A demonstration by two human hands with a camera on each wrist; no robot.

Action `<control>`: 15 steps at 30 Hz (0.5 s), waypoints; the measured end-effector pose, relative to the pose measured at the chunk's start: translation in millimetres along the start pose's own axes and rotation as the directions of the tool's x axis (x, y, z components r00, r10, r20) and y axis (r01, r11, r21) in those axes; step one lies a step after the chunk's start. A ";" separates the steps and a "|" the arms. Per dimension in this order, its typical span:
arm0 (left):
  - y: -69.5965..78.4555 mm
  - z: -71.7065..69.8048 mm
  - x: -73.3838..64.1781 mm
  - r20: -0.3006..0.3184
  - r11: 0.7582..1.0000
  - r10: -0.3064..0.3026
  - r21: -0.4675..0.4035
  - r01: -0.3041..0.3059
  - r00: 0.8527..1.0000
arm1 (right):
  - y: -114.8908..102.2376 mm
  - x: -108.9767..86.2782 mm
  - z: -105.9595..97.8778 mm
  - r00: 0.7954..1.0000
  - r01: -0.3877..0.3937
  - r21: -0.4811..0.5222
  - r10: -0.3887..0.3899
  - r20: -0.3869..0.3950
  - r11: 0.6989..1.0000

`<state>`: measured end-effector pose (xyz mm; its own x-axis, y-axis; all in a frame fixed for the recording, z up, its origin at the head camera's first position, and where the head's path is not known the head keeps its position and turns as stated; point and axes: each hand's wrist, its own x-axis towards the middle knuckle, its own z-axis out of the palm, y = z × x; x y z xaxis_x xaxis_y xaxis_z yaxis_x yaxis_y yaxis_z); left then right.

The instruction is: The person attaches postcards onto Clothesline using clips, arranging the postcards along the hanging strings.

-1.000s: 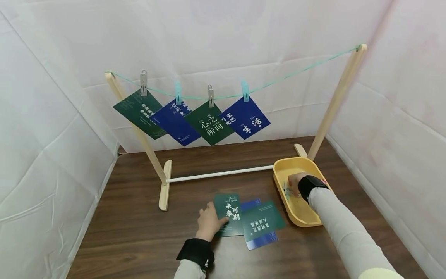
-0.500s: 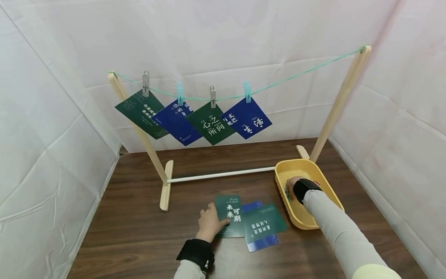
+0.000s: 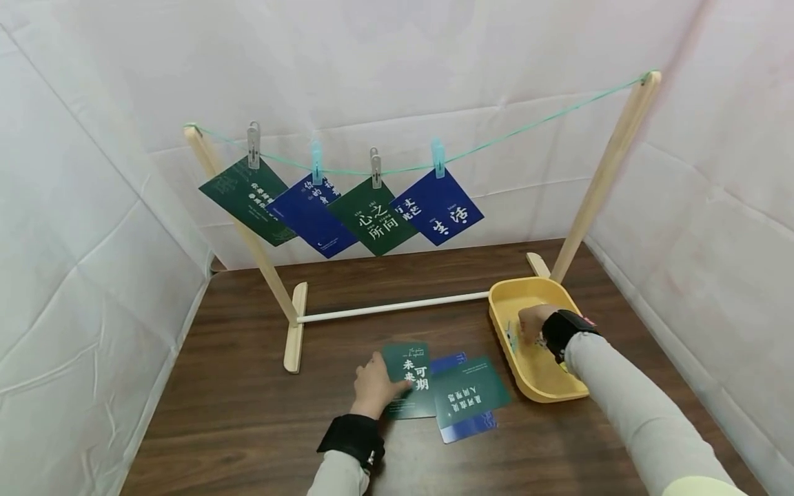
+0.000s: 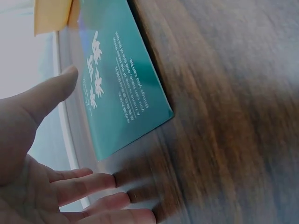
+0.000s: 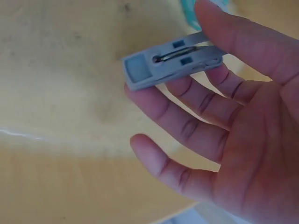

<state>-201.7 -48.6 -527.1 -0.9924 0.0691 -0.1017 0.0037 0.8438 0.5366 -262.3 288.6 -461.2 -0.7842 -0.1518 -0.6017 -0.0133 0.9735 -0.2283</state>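
My left hand point(image 3: 373, 387) is spread at the left edge of a green card point(image 3: 406, 368) with white characters. In the left wrist view its thumb reaches over the card point(image 4: 119, 79), with the other fingertips down by the wood. At the right, my right hand point(image 3: 531, 322) is inside the yellow tray point(image 3: 527, 394). There, the right wrist view shows a grey clothespin point(image 5: 163, 63) pinched between thumb and fingers, with the little finger standing apart. A teal clothespin point(image 5: 190, 14) lies partly behind the thumb. Another green card point(image 3: 471, 391) overlaps a blue card point(image 3: 468, 428) beside the first.
Behind, a wooden post point(image 3: 604, 179) at each side holds up a green string point(image 3: 533, 127). Clothespins hold several green and blue cards point(image 3: 372, 217) on its left part. A white rod point(image 3: 397, 306) joins the posts low down. White cloth walls point(image 3: 93, 207) surround the table.
My right hand went left within the tray, then shifted back right and up, uncovering a teal clothespin by the tray's left wall. My left hand stays at the card with little movement.
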 end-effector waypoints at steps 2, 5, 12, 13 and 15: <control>1.5 1.4 0.5 0.010 1.000 -0.005 0.003 0.005 1.000 | 4.6 -8.6 -3.0 1.000 0.027 0.045 -0.027 -0.004 0.999; 3.8 3.8 0.2 0.013 0.998 0.003 0.065 -0.003 1.000 | 10.7 -21.3 -6.8 0.996 0.083 0.128 -0.077 -0.055 0.988; 9.1 11.6 -0.3 0.011 0.965 -0.010 0.263 0.006 1.000 | 21.9 -53.6 -14.0 0.914 0.345 0.301 -0.245 -0.324 0.889; 10.1 12.6 0.3 0.015 0.960 -0.014 0.279 0.009 1.000 | 22.0 -59.8 -15.7 0.897 0.366 0.309 -0.246 -0.366 0.878; 12.3 13.0 1.7 0.021 0.952 -0.016 0.306 0.008 1.000 | 21.1 -72.2 -18.2 0.867 0.384 0.319 -0.219 -0.448 0.867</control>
<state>-201.7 -31.2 -531.5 -0.9895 0.0672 -0.1278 0.0329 0.9668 0.2535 -217.2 323.2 -408.7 -0.9548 -0.2680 -0.1288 -0.1145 0.7310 -0.6727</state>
